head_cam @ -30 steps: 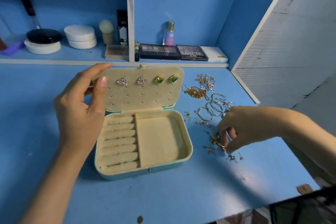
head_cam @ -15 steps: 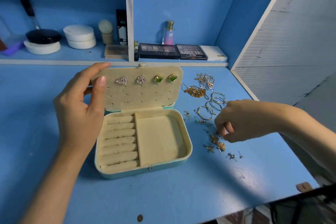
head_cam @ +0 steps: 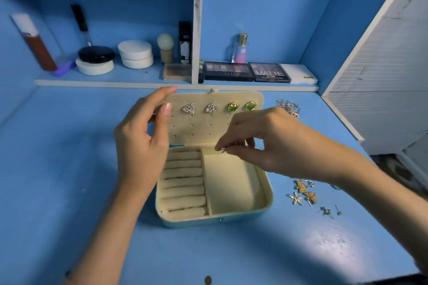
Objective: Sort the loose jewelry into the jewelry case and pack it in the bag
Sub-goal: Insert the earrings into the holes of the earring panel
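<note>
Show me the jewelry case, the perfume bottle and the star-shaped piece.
jewelry case [head_cam: 190, 221], head view, front wall of the base.
perfume bottle [head_cam: 240, 52], head view, middle of the glass body.
star-shaped piece [head_cam: 297, 198], head view, centre of the star.

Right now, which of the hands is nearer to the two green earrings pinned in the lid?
The right. The right hand pinches a small piece just below the green earrings; the left hand grips the lid at its left edge, beyond the triangular studs.

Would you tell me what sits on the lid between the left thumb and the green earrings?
Head view: two triangular rhinestone studs pinned there.
</note>
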Demonstrator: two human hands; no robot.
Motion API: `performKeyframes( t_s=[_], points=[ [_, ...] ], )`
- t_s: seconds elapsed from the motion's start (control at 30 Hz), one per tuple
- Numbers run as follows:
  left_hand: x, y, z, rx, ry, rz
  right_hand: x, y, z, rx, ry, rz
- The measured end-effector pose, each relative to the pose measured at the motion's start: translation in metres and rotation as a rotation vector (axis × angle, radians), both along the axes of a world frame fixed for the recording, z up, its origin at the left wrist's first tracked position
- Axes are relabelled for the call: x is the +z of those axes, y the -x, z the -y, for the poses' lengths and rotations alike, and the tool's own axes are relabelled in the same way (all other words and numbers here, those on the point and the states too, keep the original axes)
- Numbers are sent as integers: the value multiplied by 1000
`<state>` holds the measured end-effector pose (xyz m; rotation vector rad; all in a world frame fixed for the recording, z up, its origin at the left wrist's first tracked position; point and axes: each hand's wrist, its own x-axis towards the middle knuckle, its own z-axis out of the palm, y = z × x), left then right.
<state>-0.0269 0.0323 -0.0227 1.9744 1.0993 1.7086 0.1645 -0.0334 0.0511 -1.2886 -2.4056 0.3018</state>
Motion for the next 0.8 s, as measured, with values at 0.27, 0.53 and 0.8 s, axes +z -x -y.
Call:
performKeyframes(
  t_s=[0.27,0.53,0.8],
  points=[
    [0,4,-2,-51,34,-12,-16,48,-25,-73,-322,-132],
    [1,5,-1,-138,79,56,-19,67,-34,-142,-410,-148],
    [1,5,-2,-158,30,92,-17,76,-33,-248,-365,-223]
  ],
)
